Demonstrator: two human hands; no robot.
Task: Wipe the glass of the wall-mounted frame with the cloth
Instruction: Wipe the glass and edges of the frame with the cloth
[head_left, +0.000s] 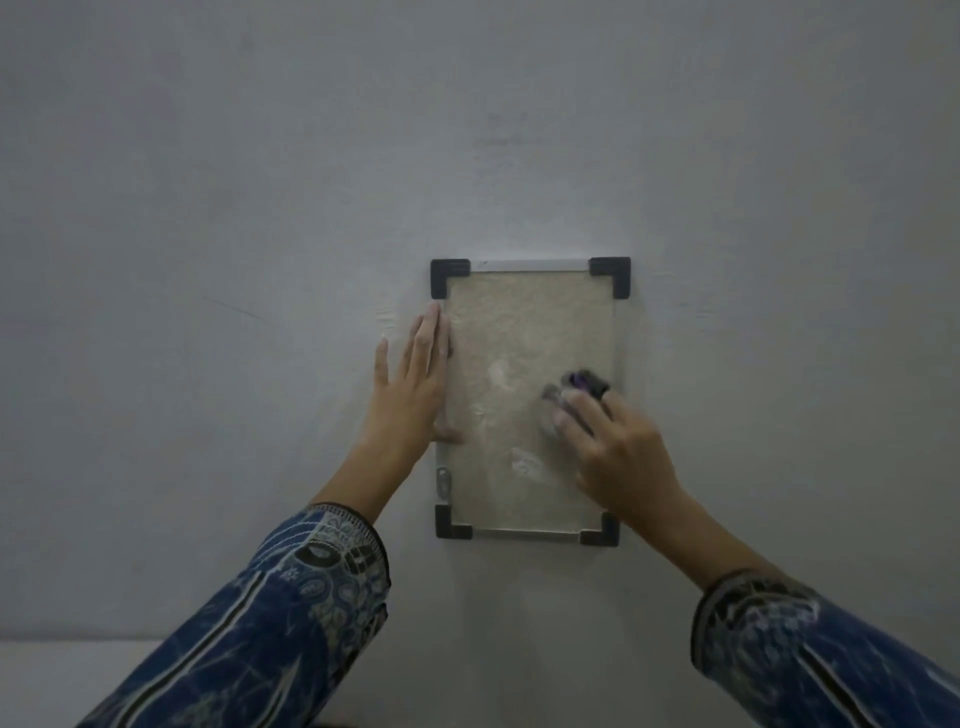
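Head view: we see a frame (530, 265) hung upright on a plain grey wall (260, 208), with black corner pieces (450, 275) and a thin pale rail at top and bottom. Its glass (509, 322) covers a beige textured sheet.

Left hand (415, 384): flat, fingers straight and together, lying along the frame's left edge, thumb tip on the glass low on that side. It grips nothing. We judge it is there to brace the frame so it does not swing or shift under the rubbing.

Right hand (618, 447): fingers curled over a bunched cloth (582, 384), dark with a purple patch, holding it tight and pressing it to the glass at the right edge, about mid-height. The cloth is blurred, so we take it to be mid-stroke.

Whitish smears (524, 462) show at the centre and lower centre of the glass, so we judge the wipe is only partly done; those patches look next. Patterned blue sleeves (291, 623) cover both forearms.
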